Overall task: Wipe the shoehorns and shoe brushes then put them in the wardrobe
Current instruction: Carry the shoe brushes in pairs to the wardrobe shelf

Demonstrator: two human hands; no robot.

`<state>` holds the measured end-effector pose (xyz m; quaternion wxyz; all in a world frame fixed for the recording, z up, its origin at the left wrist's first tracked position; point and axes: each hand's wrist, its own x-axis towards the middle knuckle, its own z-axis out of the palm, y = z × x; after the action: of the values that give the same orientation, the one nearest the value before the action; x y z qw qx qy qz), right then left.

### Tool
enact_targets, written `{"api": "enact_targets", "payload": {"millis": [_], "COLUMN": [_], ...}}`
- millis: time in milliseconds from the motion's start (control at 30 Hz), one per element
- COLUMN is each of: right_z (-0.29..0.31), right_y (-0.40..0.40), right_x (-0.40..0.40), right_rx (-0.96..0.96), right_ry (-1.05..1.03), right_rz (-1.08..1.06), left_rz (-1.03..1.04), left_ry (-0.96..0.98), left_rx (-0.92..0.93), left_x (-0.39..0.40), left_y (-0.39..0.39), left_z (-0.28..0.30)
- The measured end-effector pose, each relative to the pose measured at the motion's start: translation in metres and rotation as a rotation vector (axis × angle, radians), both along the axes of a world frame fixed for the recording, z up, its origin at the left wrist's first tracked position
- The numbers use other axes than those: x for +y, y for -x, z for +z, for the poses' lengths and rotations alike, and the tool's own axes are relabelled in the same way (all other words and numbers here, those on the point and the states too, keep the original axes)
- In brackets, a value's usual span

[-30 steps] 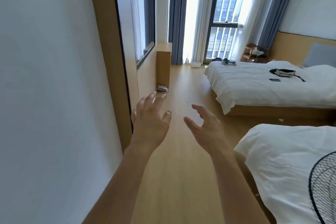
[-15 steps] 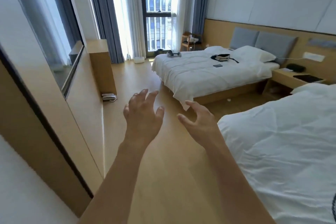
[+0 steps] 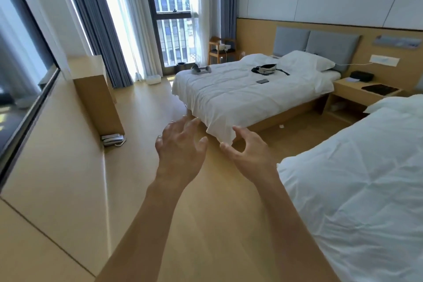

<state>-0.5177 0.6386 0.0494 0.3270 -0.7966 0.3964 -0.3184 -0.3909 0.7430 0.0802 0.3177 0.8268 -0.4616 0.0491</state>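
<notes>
Now, view: over the last second the camera has swung from a blank white wall and the wall-mounted screen to the open room, so both beds and the window have come into sight.
Left hand (image 3: 180,151): raised over the wooden floor (image 3: 206,224), fingers spread wide and relaxed, holding nothing; its pose has hardly changed through the turn.
Right hand (image 3: 248,151): held up just beside the left, fingers loosely curved with a gap to the thumb, gripping nothing, as it was a second ago.
Far bed (image 3: 240,94): carries a small bag (image 3: 265,69), a dark phone (image 3: 262,81) and a grey item near the foot end that is too blurred to name.
Near bed (image 3: 357,190): white duvet only, at the right edge of the view.
Telephone (image 3: 113,139): lies on the floor at the foot of a wooden cabinet (image 3: 96,96).
Nightstand (image 3: 364,94): stands between the two beds with dark items on top.
Shoehorns and shoe brushes: none can be made out anywhere in this view, nor a cloth or the wardrobe.
Meaning for the task: the turn reads as a search; I judge that wiping has not begun and the tools must first be found.
</notes>
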Motion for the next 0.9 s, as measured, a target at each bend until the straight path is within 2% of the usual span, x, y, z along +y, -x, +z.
{"api": "enact_targets", "payload": {"millis": [200, 400, 733, 900], "right_z": [0.017, 0.023, 0.002, 0.002], "right_y": [-0.074, -0.111, -0.139, -0.168], "right_x": [-0.121, -0.223, -0.402, -0.494], "right_rx": [0.003, 0.022, 0.051, 0.058], "right_ry": [-0.020, -0.020, -0.019, -0.020], "right_rz": [0.031, -0.013, -0.305, -0.486], "left_rz": [0.018, -0.052, -0.335, -0.492], "left_ry": [-0.010, -0.004, -0.059, -0.096], "left_rx": [-0.011, 0.009, 0.057, 0.006], "left_x": [-0.122, -0.235, -0.459, -0.576], "left_y": [-0.074, -0.115, -0.170, -0.202], "left_z": [0.013, 0.011, -0.010, -0.011]}}
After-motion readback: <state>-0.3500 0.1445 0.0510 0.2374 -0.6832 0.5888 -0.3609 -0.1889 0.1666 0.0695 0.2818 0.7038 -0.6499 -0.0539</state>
